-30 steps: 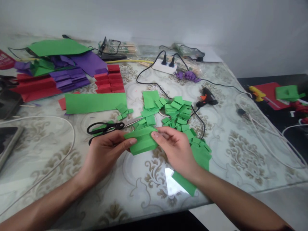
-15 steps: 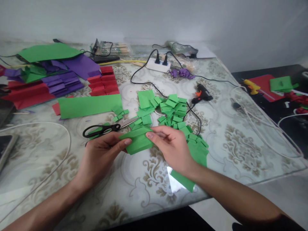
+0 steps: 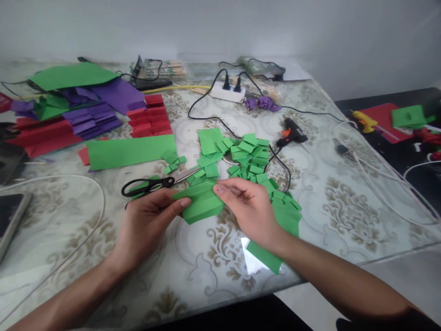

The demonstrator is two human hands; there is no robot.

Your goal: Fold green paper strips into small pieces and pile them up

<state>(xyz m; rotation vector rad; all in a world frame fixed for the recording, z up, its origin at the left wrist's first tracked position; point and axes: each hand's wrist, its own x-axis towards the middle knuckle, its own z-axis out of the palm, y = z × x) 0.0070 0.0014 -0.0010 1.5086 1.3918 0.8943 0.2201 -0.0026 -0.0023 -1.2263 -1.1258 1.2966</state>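
Between both hands I hold a creased piece of green paper [image 3: 201,202] just over the table. My left hand [image 3: 151,218] pinches its left end, thumb on top. At the opposite end, the thumb and fingers of my right hand [image 3: 250,209] grip the edge. Scissors [image 3: 149,185] with black handles lie just beyond my left hand, blades pointing right. Past my fingers is a heap of small cut green paper pieces [image 3: 250,154]. A larger green sheet [image 3: 287,218] lies partly hidden under my right wrist and forearm.
Red folded paper [image 3: 149,117], a long green strip [image 3: 131,151] and purple paper [image 3: 91,120] lie left. A black glue gun [image 3: 291,133] rests right of the heap, its cord near a white power strip [image 3: 227,92]. A white cable [image 3: 379,188] crosses the right side.
The right thumb has shifted slightly along the paper's edge, and a little more of the paper shows. The whole view has moved slightly; both hands keep their grip.
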